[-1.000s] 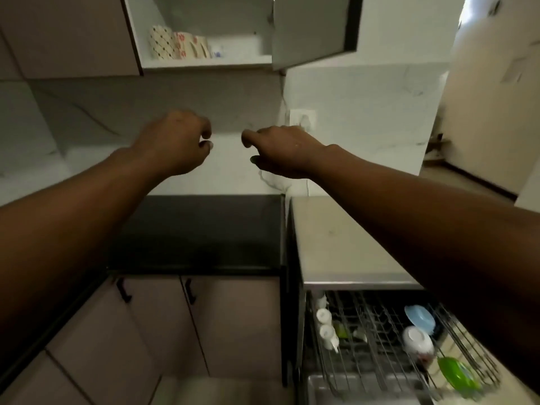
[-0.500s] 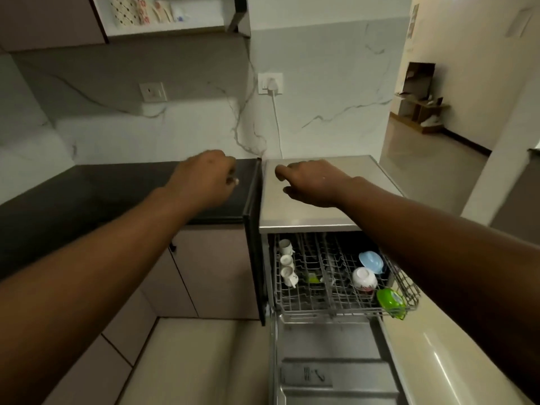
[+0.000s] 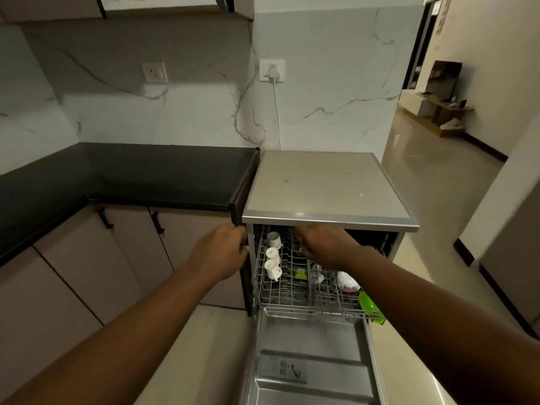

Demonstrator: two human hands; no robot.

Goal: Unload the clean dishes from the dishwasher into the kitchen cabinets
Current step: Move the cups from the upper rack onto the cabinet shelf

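The dishwasher (image 3: 327,185) stands open, its door (image 3: 309,361) folded down and its wire rack (image 3: 292,290) pulled out. Three white cups (image 3: 273,254) sit in a row at the rack's left side. A white flowered bowl (image 3: 347,283) and a green bowl (image 3: 369,306) sit at its right. My left hand (image 3: 222,252) hangs loosely curled beside the dishwasher's left front corner and holds nothing. My right hand (image 3: 324,247) is over the rack's middle with fingers bent downward; nothing shows in it. The wall cabinet (image 3: 163,7) above is open.
A black counter (image 3: 131,176) runs left of the dishwasher, with closed base cabinets (image 3: 122,252) below it. A plug and cable (image 3: 274,83) hang on the marble wall behind. A doorway and tiled floor (image 3: 432,176) open to the right.
My view has tilted down from the wall cabinet to the dishwasher. Both hands have dropped from counter height to the rack's front, the right one now reaching over the rack.
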